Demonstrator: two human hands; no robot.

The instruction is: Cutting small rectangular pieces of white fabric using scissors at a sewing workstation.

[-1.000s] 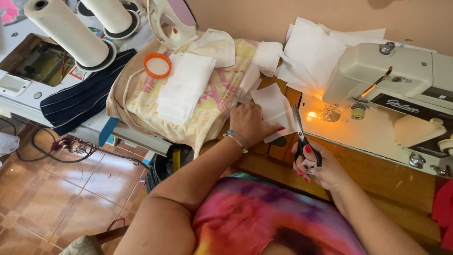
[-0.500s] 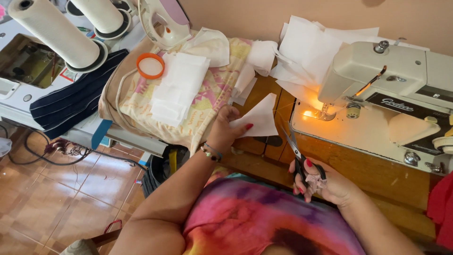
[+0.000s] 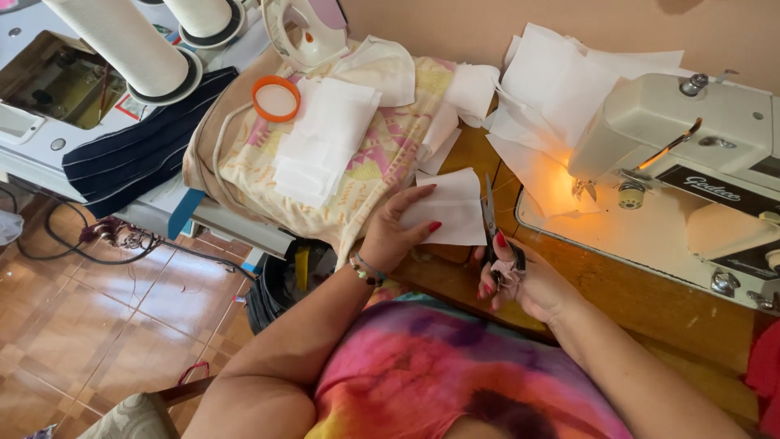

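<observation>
Since the earlier frame our left hand (image 3: 390,236) has lifted the light, limp white fabric piece (image 3: 451,207) beside the sewing machine (image 3: 691,154), fingers pinching its left edge, while our right hand (image 3: 520,280), fingers curled through the handles, brings the scissors (image 3: 491,223) to its right edge.

1 label shows: a dark rectangular nameplate (image 3: 715,191) with pale script on the front of the cream-coloured metal sewing machine (image 3: 682,122) at the right. A small red-and-white sticker (image 3: 130,106) sits beside the base of the large white thread cone (image 3: 122,36) at upper left.
</observation>
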